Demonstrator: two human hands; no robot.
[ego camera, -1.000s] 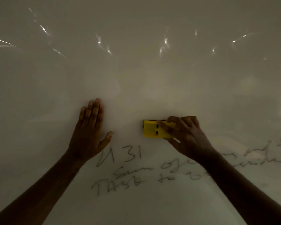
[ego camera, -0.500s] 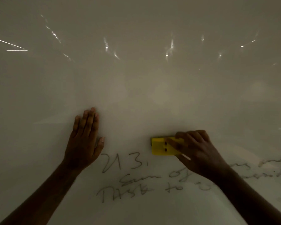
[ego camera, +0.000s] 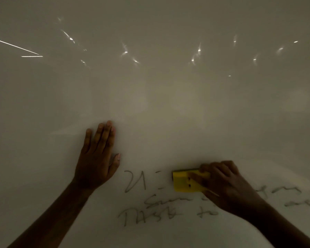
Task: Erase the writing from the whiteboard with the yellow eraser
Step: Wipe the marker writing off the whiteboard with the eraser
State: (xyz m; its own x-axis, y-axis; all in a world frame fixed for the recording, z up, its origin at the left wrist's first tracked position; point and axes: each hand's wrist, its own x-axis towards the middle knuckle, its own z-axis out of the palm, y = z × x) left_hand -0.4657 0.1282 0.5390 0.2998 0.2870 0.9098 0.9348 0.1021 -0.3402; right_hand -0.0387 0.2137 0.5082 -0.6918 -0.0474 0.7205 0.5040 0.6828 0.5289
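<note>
The whiteboard point(ego camera: 150, 97) fills the whole view in dim light. My right hand point(ego camera: 224, 187) grips the yellow eraser point(ego camera: 183, 181) and presses it flat on the board at the top row of dark handwriting point(ego camera: 150, 215). Only faint traces of a digit remain just left of the eraser. More writing runs below it and off to the right, partly hidden by my right forearm. My left hand point(ego camera: 97, 158) lies flat on the board, fingers together and pointing up, just left of the writing.
Bright reflections of ceiling lights point(ego camera: 195, 54) are scattered over the upper board. The board's upper and left areas carry no writing.
My right hand has slid the eraser down and slightly right onto the top row, wiping most of the "3" and the digit after it. My left hand stays flat on the board.
</note>
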